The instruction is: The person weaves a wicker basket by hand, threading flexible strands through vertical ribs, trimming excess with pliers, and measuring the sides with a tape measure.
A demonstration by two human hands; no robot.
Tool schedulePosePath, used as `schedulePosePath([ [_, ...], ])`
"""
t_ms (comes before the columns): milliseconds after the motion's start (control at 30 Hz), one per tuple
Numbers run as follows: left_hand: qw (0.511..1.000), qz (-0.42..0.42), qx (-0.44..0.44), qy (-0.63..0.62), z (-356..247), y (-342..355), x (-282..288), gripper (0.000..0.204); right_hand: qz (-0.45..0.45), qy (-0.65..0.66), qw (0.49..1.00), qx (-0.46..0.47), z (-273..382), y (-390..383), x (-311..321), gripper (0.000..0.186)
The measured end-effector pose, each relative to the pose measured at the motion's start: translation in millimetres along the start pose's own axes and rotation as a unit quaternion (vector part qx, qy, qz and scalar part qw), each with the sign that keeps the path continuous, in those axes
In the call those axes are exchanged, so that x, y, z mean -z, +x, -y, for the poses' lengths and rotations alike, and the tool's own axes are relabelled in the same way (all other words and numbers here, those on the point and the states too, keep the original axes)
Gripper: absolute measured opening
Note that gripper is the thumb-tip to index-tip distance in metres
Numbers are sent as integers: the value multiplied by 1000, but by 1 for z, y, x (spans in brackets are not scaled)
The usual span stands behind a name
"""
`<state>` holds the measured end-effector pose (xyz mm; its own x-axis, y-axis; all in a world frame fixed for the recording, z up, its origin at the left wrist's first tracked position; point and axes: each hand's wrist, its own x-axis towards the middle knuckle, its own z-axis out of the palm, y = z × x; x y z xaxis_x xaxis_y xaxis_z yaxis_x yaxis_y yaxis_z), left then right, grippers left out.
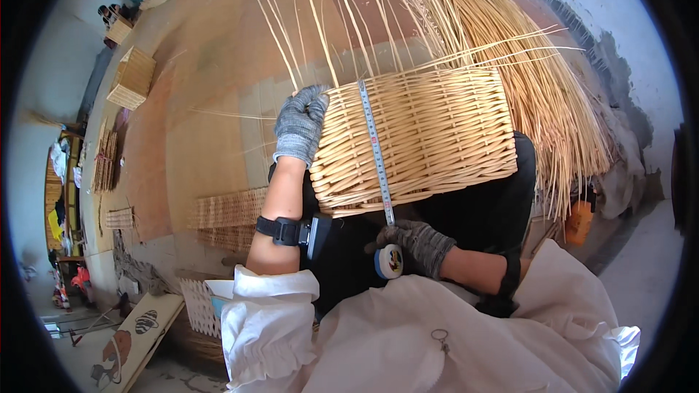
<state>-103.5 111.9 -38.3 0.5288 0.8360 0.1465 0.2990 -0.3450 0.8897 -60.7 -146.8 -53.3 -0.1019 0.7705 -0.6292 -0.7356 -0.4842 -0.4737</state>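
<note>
A woven wicker basket rests tilted on my lap, with long loose canes rising from its far edge. My left hand, in a grey knit glove, is closed on the basket's upper left corner. Across the woven side lies the extended blade of a tape measure, running from the far edge down past the near edge. Its round white and blue case hangs just below the basket. My gloved right hand grips the tape where the blade meets the case.
A large heap of long canes spreads on the right. Woven panels lie on the floor to the left, and a wicker box stands farther off. An orange container is at the right. A painted board leans at the lower left.
</note>
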Motion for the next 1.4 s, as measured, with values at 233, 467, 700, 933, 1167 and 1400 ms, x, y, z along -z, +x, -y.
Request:
schedulePosePath([
  [233,997,4,-69,41,6,4,4,17,-31,-41,999,3,1,-2,-6,15],
  [467,991,-46,-124,17,5,-8,0,24,-8,-98,994,47,-1,1,-6,16],
  [700,992,-58,-101,-46,10,-9,4,33,43,-134,990,4,8,4,-19,21],
  [933,994,-23,-82,-63,13,-5,6,25,43,-124,987,-90,5,10,-31,27],
  [1167,997,9,-31,-64,11,-2,3,19,-14,-27,999,-25,4,20,-34,30],
  [1400,996,6,-37,-77,13,0,1,17,9,-15,1000,-18,5,23,-34,34],
])
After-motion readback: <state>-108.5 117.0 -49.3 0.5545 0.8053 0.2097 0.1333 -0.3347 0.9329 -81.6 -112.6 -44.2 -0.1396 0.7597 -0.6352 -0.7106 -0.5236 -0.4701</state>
